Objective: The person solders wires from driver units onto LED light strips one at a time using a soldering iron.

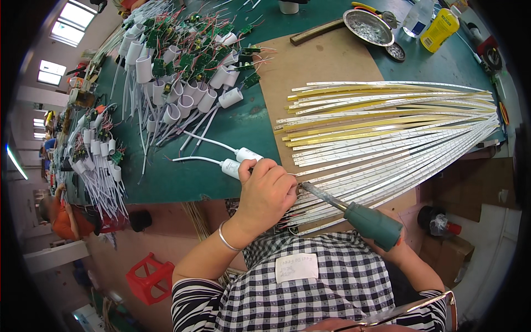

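My left hand (265, 191) is closed over the inner end of a white cylindrical housing (230, 167) with a thin white cable. A second white housing (247, 155) lies right beside it, touching or almost touching my fingers. What my fingertips pinch is hidden. My right hand (399, 250) is wrapped round the green handle of a soldering iron (373, 224), partly behind it. The iron's metal shaft points left, its tip close to my left fingertips at the ends of the LED strips (354, 149). These white and yellow strips fan out, gathered at the right.
White housings (144, 69) with green circuit boards pile up at the upper left, near another heap (97, 149). A metal bowl (368, 27), a yellow bottle (441, 29) and a wooden bar (316, 32) stand at the back. A red stool (149, 278) is below left.
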Motion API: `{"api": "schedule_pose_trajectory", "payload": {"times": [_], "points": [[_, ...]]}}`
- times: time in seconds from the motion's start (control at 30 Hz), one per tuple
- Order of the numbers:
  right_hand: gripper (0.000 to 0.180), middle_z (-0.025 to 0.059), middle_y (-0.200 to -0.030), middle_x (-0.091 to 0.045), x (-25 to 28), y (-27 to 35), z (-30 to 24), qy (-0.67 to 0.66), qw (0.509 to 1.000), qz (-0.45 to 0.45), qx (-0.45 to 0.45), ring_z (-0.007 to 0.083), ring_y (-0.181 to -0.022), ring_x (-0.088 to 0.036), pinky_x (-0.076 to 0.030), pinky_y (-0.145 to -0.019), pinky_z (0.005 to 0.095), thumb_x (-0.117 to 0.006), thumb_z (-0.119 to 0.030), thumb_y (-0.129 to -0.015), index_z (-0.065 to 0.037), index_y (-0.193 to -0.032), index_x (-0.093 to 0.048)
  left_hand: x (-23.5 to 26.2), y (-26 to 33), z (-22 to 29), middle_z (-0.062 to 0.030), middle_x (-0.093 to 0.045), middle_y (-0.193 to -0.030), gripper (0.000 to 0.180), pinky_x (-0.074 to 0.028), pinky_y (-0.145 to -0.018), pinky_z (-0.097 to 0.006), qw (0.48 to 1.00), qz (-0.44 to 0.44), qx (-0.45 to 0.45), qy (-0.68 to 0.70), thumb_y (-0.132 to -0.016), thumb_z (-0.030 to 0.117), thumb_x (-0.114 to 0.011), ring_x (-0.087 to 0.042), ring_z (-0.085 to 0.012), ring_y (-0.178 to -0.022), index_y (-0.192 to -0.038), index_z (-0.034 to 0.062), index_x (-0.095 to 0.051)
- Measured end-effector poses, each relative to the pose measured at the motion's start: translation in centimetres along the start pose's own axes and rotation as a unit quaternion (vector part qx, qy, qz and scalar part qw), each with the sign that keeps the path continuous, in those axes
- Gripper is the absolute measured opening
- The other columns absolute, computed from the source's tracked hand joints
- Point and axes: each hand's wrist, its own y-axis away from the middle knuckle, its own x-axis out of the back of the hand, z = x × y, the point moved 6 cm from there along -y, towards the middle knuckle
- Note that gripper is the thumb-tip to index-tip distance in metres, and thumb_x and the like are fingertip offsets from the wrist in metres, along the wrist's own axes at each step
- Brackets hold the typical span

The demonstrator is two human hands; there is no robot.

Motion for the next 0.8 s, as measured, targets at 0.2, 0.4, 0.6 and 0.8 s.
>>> {"api": "schedule_pose_trajectory", "payload": {"times": [0.2,0.4,0.6,0.8], "points": [[0.023,0.011,-0.095,-0.07,0.3,0.2,1.0,-0.177,0.978,0.04,-0.102,0.0318,-0.086,-0.068,-0.054,-0.077,0.0398,-0.073,-0.012,-0.08,-0.005,-0.102,-0.069,0.0,0.0,0.0,0.001,-0.06,-0.083,0.018,-0.033,-0.091,-0.044,1.0,-0.004,-0.001,-0.007,-0.067,0.006,-0.075,-0.058,-0.0221,-0.093,-0.079,0.0134,-0.063],[0.021,0.0104,-0.087,-0.068,0.5,0.6,1.5,-0.217,0.964,0.092,-0.124,0.0319,-0.076,-0.065,-0.052,-0.07,0.0406,-0.071,-0.012,-0.081,-0.004,-0.1,-0.069,-0.1,0.1,-0.1,0.0019,-0.06,-0.083,0.017,-0.032,-0.093,-0.046,1.0,-0.015,0.008,-0.008,-0.069,0.007,-0.075,-0.058,-0.0218,-0.094,-0.079,0.0142,-0.064],[0.041,0.0086,-0.083,-0.067,1.0,0.4,1.3,-0.184,0.975,0.074,-0.1,0.0167,-0.074,-0.064,-0.053,-0.074,0.0305,-0.053,-0.011,-0.095,0.005,-0.133,-0.056,0.0,0.0,0.1,0.0026,-0.061,-0.084,0.015,-0.03,-0.096,-0.049,0.999,-0.019,0.007,-0.035,-0.071,0.01,-0.075,-0.058,-0.0211,-0.095,-0.079,0.0155,-0.064],[0.045,0.0072,-0.086,-0.067,0.5,1.3,1.9,-0.322,0.913,0.1,-0.227,0.0145,-0.073,-0.063,-0.052,-0.068,0.0283,-0.046,-0.002,-0.091,0.0,-0.134,-0.058,0.0,-0.4,-0.3,0.0033,-0.061,-0.086,0.014,-0.028,-0.097,-0.05,0.998,-0.006,-0.001,-0.069,-0.072,0.012,-0.076,-0.058,-0.0207,-0.096,-0.079,0.0157,-0.065]]}}
